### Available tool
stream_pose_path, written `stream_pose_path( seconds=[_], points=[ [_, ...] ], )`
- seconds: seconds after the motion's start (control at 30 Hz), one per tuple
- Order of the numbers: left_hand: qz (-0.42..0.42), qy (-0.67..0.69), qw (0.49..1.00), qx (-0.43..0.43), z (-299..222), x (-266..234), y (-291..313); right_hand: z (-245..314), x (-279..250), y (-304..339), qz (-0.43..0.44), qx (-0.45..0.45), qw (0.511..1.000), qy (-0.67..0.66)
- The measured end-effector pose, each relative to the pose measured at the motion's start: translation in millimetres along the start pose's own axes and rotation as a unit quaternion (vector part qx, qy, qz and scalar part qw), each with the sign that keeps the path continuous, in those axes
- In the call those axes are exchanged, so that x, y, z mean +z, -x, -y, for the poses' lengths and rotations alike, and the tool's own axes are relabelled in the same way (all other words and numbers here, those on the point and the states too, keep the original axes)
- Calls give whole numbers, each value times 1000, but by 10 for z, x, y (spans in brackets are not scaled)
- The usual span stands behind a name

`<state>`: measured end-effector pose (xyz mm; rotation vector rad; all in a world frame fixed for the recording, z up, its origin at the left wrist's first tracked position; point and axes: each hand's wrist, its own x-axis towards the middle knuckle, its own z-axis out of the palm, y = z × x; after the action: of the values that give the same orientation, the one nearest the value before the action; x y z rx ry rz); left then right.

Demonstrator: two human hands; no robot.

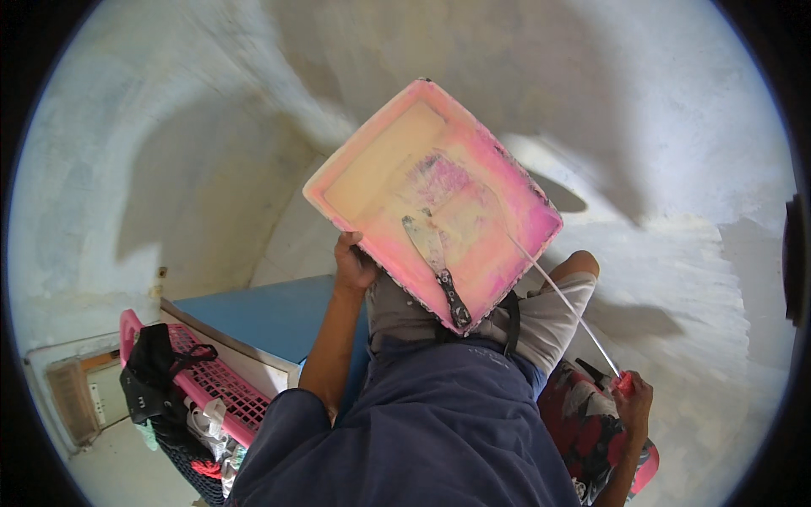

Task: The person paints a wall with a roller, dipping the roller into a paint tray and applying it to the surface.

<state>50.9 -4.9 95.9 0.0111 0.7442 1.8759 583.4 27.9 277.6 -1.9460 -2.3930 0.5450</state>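
My left hand [355,264] grips the near left edge of a pink paint tray [541,226] smeared with cream paint or putty. The tray is over my lap, turned cornerwise. Inside it lies a putty knife [439,262] with a spattered black handle, untouched by either hand. Out to the right, my right hand [632,401] is closed round the red handle of what looks like a paint roller [566,297]. Its long thin rod reaches over the tray's right edge. The head blends into the cream coating, so its outline is hard to make out.
A blue flat surface [262,314] lies left of my legs. Beside it stands a pink basket [221,380] with black cloth items [150,384] hung over it. Red and black patterned fabric [562,422] is beneath my right arm. Pale patchy walls [211,169] surround me.
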Motion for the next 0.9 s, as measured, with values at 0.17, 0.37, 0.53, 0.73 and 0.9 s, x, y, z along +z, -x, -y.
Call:
stream_pose_path(
  seconds=[0.17, 0.37, 0.53, 0.73, 0.9],
  points=[
    [17, 12, 1000, -10, 16, -54, -21, -57, -236, 211, 17, 32, 999, 12],
    [46, 14, 999, -19, -15, -43, -33, -12, -19, 37, 5, 16, 1000, -11],
    [45, 3, 999, -6, -5, -7, -39, 111, 356, -226, -34, -36, 999, 13],
    [41, 21, 999, -9, -29, 17, -7, 435, 392, -362, -9, 20, 1000, -3],
    [36, 30, 999, -7, 9, -148, -27, 210, 378, -167, -32, 15, 998, 58]
  ],
)
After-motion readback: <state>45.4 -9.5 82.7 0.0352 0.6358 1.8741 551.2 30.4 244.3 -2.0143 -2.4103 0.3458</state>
